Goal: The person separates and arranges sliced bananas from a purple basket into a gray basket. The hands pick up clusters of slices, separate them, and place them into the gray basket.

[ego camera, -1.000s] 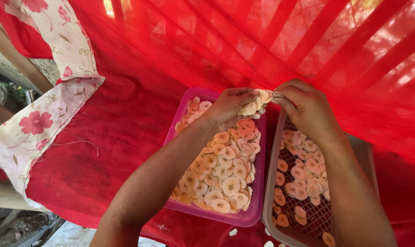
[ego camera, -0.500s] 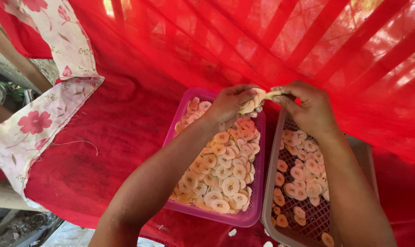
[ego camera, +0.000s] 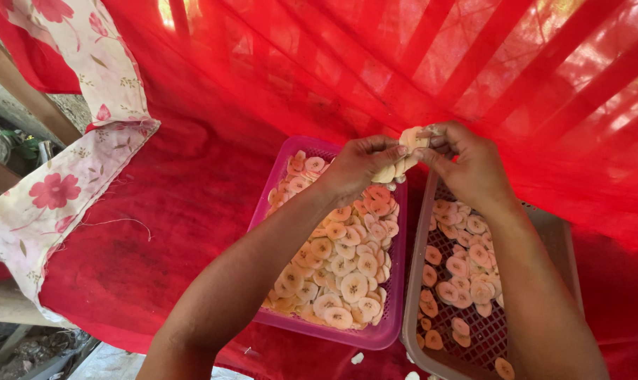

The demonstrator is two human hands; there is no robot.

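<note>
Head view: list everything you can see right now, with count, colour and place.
pink tray: one, pink, centre, heaped with slices
brown tray: one, grey-brown mesh, right, thinly covered
banana slices: many, pale yellow to orange, in both trays
stuck slices: small clump, pale, between both hands
red cloth: one, red, under trays and hung behind
floral cloth: one, cream with red flowers, left
left hand: pinching the clump
right hand: pinching the clump

The brown mesh tray (ego camera: 559, 232) runs off the bottom edge. The left hand (ego camera: 358, 165) hides part of the clump of slices (ego camera: 407, 144); how many it holds is unclear.
</note>
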